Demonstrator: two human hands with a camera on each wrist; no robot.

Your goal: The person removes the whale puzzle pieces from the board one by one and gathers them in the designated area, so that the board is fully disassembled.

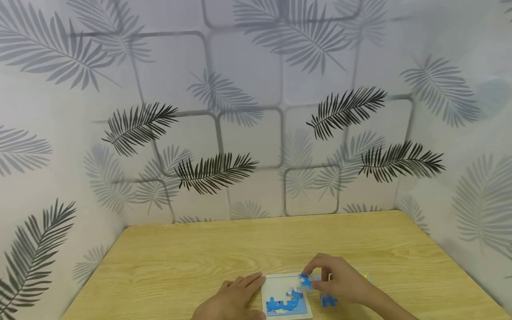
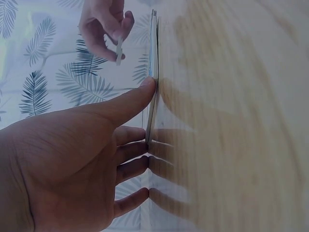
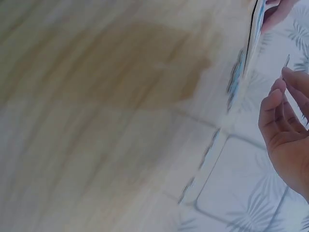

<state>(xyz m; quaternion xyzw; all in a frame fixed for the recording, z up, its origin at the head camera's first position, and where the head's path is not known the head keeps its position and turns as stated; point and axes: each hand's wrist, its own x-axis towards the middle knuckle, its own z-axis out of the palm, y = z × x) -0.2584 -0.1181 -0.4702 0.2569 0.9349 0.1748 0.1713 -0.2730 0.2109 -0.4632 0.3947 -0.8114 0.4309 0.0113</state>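
Note:
A small jigsaw puzzle tray (image 1: 276, 284) lies on the table, its lower part filled with joined pieces forming a blue picture (image 1: 294, 304). My left hand (image 1: 234, 298) rests at the tray's left side; in the left wrist view the thumb (image 2: 142, 92) touches the tray edge (image 2: 153, 53) and the fingers are extended. Above the tray's upper right corner, my right hand (image 1: 346, 280) pinches a blue puzzle piece (image 1: 306, 282) between thumb and fingertips. The right wrist view shows that piece (image 3: 287, 61) edge-on, held off the table.
A loose blue puzzle piece (image 1: 329, 301) lies right of the tray, below the right hand. More pieces, one with yellow (image 1: 365, 276), are partly hidden behind that hand. The wooden table (image 1: 240, 244) meets a leaf-patterned wall covering (image 1: 256, 195) at its back and sides.

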